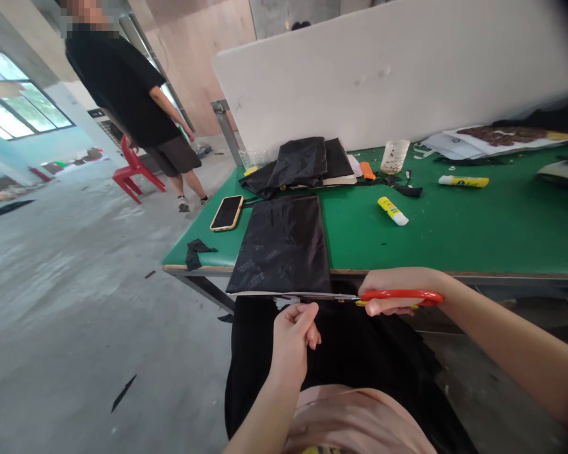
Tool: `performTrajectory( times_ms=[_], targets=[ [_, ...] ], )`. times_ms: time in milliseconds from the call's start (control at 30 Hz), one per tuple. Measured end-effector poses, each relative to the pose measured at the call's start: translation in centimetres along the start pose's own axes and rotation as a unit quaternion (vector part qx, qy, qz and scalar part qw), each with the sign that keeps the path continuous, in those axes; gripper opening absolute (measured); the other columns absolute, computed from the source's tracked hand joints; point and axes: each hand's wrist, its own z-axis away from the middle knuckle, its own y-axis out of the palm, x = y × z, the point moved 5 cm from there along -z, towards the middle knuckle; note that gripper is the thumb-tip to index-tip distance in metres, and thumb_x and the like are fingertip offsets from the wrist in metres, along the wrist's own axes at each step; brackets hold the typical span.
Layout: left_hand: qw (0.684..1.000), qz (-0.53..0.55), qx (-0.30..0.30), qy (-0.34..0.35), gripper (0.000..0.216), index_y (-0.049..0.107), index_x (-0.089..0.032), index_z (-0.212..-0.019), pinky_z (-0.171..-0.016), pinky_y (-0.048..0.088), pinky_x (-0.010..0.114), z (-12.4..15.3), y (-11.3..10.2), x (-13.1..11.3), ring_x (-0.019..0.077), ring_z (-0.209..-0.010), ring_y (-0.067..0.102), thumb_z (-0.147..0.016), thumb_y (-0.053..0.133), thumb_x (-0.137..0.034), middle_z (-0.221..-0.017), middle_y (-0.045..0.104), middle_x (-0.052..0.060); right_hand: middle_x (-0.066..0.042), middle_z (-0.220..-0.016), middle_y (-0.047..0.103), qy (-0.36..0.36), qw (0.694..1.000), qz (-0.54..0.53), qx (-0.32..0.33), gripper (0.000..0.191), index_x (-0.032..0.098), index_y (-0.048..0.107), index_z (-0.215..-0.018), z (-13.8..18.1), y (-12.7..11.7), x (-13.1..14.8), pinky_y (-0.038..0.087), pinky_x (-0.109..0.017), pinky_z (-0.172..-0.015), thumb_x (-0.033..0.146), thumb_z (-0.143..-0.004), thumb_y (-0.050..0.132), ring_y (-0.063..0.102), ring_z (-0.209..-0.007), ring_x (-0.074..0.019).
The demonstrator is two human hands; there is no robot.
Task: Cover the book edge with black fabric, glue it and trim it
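Observation:
My right hand (392,293) grips a pair of red-handled scissors (409,295). Their blades point left and lie along the front edge of a black-covered book or pad (284,243), which juts over the table's near edge. Just below that edge, my left hand (297,328) is closed, thumb pressed to the fingers. Whatever it pinches, if anything, I cannot make out against the dark clothing behind it. A pale sliver shows along the front edge of the black cover.
On the green table (355,239) lie a phone (227,213), glue sticks (392,211) (464,181), black scraps (199,253), a clear plastic cup (394,157) and a black-wrapped stack (300,162). A white board (383,75) stands behind. A person (118,82) stands near a red chair (135,170).

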Motion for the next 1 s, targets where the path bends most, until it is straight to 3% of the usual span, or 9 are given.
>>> performTrajectory(
  times_ms=[267,433,733,1000],
  targets=[
    [1.0,0.008,0.0,0.002,0.032,0.049,-0.017,-0.057,-0.042,0.032,0.022,0.1,-0.2,0.1,0.0048,-0.032,0.03,-0.071,0.072,-0.034,-0.033,0.038,-0.009,0.006,-0.044,0.04,0.002,1.0,0.019,-0.007,0.052,0.017,0.04,-0.058,-0.7,0.0,-0.8,0.033,-0.019,-0.038,0.062,-0.078,0.053,0.042,-0.036,-0.0072],
    [1.0,0.009,0.0,-0.003,0.032,0.049,-0.017,-0.056,-0.042,0.032,0.022,0.2,-0.4,0.3,0.0047,-0.032,0.03,-0.071,0.071,-0.034,-0.033,0.037,-0.009,0.006,-0.041,0.039,-0.035,0.999,0.03,-0.024,0.053,0.016,0.039,-0.054,-0.7,-0.1,-0.5,0.029,-0.018,-0.039,0.059,-0.081,0.054,0.039,-0.036,-0.0056],
    [1.0,-0.01,0.015,-0.004,0.034,0.048,-0.018,-0.055,-0.041,0.032,0.021,0.6,0.1,0.7,0.0046,-0.03,0.03,-0.068,0.073,-0.037,-0.032,0.037,-0.009,0.004,-0.037,0.04,-0.009,0.998,0.056,-0.038,0.054,0.014,0.047,-0.057,-0.3,-0.2,-0.9,0.025,-0.021,-0.042,0.065,-0.075,0.057,0.035,-0.036,-0.0065],
    [0.985,-0.133,0.107,-0.014,0.024,0.052,-0.017,-0.065,-0.045,0.036,0.022,1.3,0.5,1.5,0.0087,-0.035,0.044,-0.073,0.067,-0.033,-0.039,0.052,-0.003,0.004,-0.043,0.041,-0.042,0.994,0.058,-0.081,0.055,0.014,0.05,-0.063,1.3,0.3,-1.9,0.025,-0.02,-0.04,0.068,-0.077,0.051,0.038,-0.038,-0.0077]
  ],
)
